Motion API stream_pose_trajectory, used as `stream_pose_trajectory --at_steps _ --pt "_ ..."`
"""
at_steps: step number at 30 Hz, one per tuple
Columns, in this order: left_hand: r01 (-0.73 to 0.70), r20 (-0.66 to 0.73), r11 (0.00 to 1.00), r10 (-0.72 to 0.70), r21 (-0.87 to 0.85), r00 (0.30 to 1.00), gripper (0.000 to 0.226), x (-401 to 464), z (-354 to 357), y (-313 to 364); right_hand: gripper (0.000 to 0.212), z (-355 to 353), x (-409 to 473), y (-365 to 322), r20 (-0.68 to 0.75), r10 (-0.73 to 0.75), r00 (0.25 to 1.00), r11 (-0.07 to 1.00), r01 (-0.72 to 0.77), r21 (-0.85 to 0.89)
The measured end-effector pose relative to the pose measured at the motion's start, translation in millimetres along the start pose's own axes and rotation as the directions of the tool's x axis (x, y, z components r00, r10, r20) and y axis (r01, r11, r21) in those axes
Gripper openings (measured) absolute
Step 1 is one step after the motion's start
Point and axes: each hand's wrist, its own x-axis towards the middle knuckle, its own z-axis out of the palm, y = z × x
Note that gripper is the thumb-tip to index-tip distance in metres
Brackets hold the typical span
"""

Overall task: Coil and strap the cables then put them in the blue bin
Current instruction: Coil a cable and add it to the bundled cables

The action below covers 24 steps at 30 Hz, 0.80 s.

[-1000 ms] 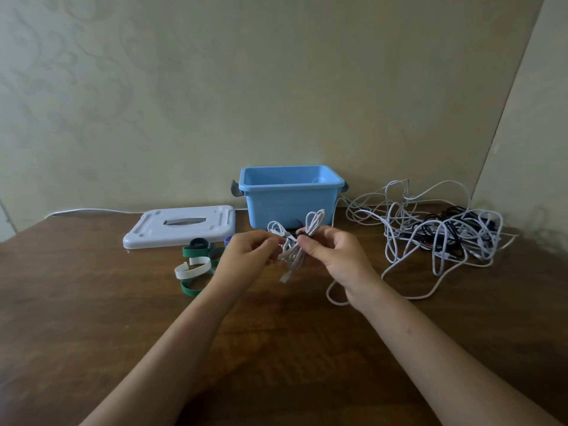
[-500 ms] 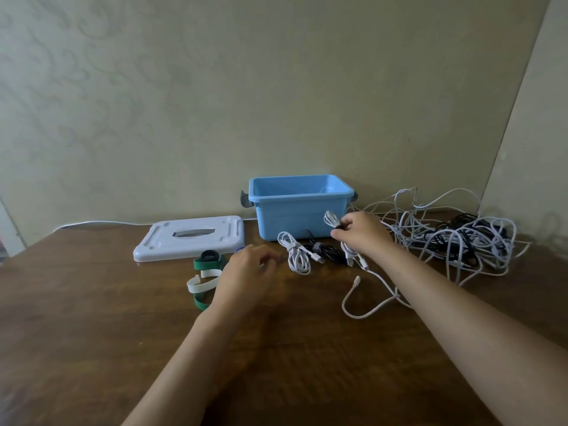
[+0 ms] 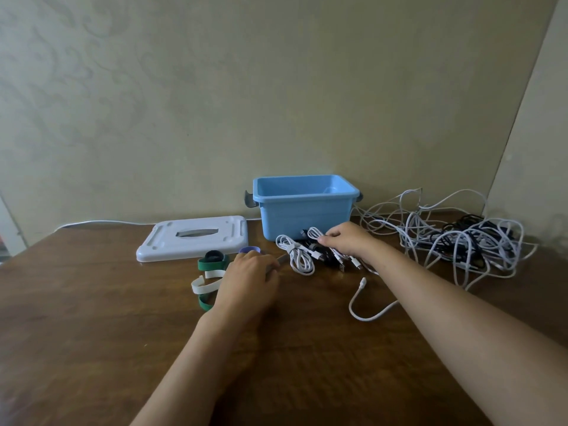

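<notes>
1. a person's right hand [image 3: 344, 241] pinches a coiled white cable [image 3: 319, 236] just in front of the blue bin [image 3: 304, 207], on a wooden table [image 3: 92, 333].
2. the held coil's long axis runs from its looped end, up and left near the bin wall, down and right to plug ends that lie by the wrist.
3. a second coiled white cable [image 3: 296, 255] lies just left of it on the table, long axis roughly parallel, loops at both ends.
4. the left hand [image 3: 249, 281] rests palm down, fingers loosely curled; whether it holds anything cannot be told.
5. coloured straps [image 3: 212, 264] sit beside that hand, near the white lid [image 3: 193, 241].
6. a tangle of white and dark cables [image 3: 461, 241] lies to the right of the bin.
</notes>
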Motion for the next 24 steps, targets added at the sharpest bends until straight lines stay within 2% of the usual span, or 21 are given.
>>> stream_pose_trajectory --at_steps 6,10,11,13,16,18,20,21,24 --pt "0.000 0.003 0.998 0.000 -0.066 1.000 0.028 2.5 1.1 0.5 0.022 -12.9 -12.0 6.1 -0.061 -0.102 0.993 0.990 0.096 -0.099" --pt "-0.023 0.000 0.995 0.023 -0.096 1.000 0.027 3.1 1.6 4.2 0.015 -30.1 -49.7 12.5 -0.076 -0.211 0.974 0.961 0.193 -0.197" --pt "-0.033 0.007 0.995 0.034 -0.097 0.999 0.027 2.3 1.5 6.6 0.015 -33.3 -63.3 15.1 -0.055 -0.234 0.971 0.952 0.218 -0.216" --pt "-0.039 0.038 0.996 0.043 -0.084 0.998 0.023 0.3 1.5 11.2 0.024 -38.3 -92.3 20.5 0.077 -0.256 0.964 0.932 0.267 -0.245" --pt "-0.050 0.036 0.993 0.054 -0.111 0.998 0.020 -2.0 4.8 19.3 0.036 -43.3 -127.6 32.6 0.302 -0.185 0.935 0.924 0.270 -0.271" --pt "-0.024 0.055 0.989 0.032 -0.148 0.998 0.018 -4.0 6.9 26.9 0.033 -43.0 -141.5 43.1 0.339 -0.194 0.921 0.881 0.315 -0.352" --pt "-0.043 0.111 0.990 0.059 -0.136 0.992 0.015 -5.8 7.0 33.6 0.011 -43.1 -148.8 52.6 0.267 -0.261 0.928 0.831 0.356 -0.427" --pt "-0.048 0.146 0.990 0.068 -0.132 0.987 0.013 -7.0 6.6 36.5 0.003 -44.8 -151.6 56.1 0.207 -0.289 0.935 0.840 0.351 -0.414" --pt "-0.128 0.106 0.979 0.146 -0.161 0.984 0.045 -6.6 8.0 37.8 0.011 -58.1 -156.7 55.3 -0.013 -0.376 0.926 0.907 0.365 -0.210"
